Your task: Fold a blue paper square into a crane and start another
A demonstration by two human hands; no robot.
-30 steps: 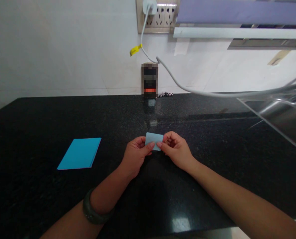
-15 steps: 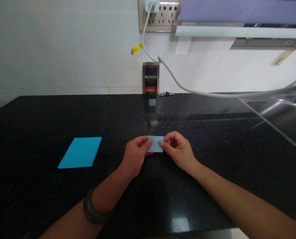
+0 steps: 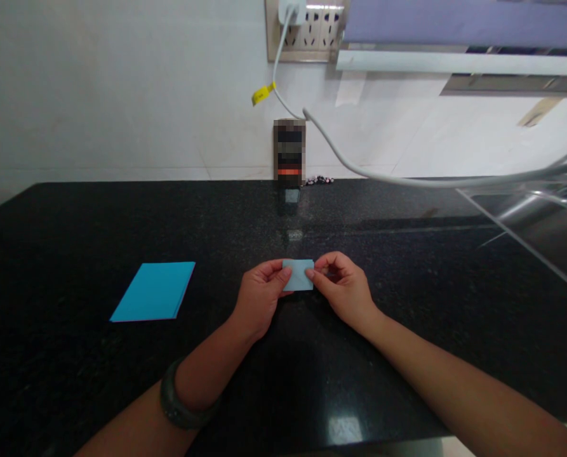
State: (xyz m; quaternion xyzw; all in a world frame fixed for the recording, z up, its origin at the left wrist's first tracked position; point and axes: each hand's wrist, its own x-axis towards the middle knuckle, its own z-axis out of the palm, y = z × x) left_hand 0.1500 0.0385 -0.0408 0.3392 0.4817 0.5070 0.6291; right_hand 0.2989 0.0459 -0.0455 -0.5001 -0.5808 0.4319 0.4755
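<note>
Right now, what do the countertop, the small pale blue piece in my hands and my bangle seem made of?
Countertop: probably polished stone, black and glossy, judging by its fine specks and bright reflections. Small pale blue piece: likely paper, matte, given its flat face and straight edges. Bangle: dark, smooth, rigid-looking; stone, glass or plastic, I can't tell which.

Pale, greyish blue, plain, on the small piece of paper [image 3: 298,279]. Bright cyan-blue, equally plain, on the square sheets [image 3: 152,292], with a thin purplish line along the edge. Black with fine pale speckles all over the bench [image 3: 207,219]. Dark grey-green on the bangle [image 3: 171,401]. Whitish grey on the wall [image 3: 121,82]; white on the cable [image 3: 407,182], strong yellow on the tag [image 3: 263,94]. Lilac on the panel [image 3: 454,22]. Black and pink on the beaded string [image 3: 320,180]. Dark brown and black, banded orange-red, on the pixel-blurred device [image 3: 289,152].
</note>
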